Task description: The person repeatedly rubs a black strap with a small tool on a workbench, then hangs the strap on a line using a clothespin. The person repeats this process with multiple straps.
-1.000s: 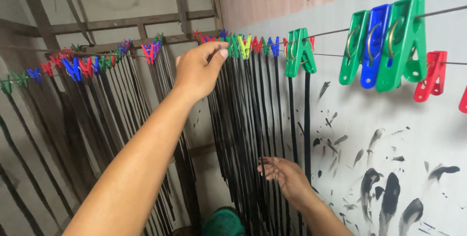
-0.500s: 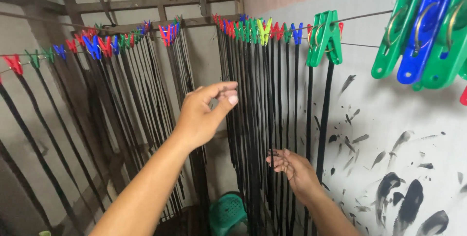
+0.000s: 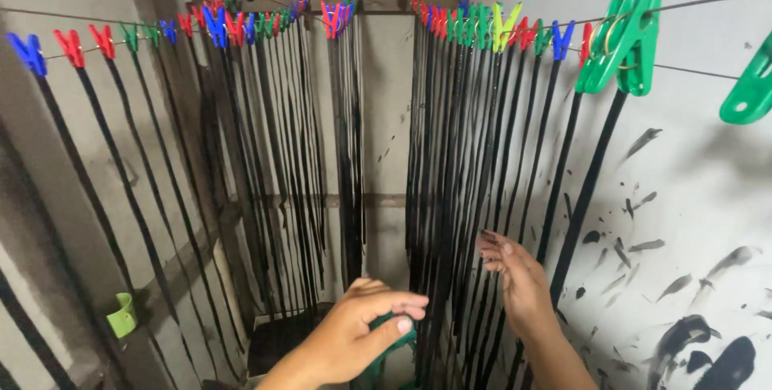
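Right hand (image 3: 519,281) raised among long black dyed strips (image 3: 450,197) hanging from wire line, fingers spread loosely, fingertips touching strips, nothing clamped. Left hand (image 3: 362,334) lower, beside it, fingers curled with thumb near forefinger, empty; green plastic container (image 3: 386,358) partly hidden just below. Coloured plastic clothes pegs (image 3: 482,28) high above both hands pin strip tops. Big green peg (image 3: 623,40) up right of right hand. Black-splattered white wall (image 3: 691,221) right of it.

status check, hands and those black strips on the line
Left hand low, empty, fingers curled. Right hand open, touching long black hanging strips. Strips pegged by coloured plastic clothespins. Nothing in the way.
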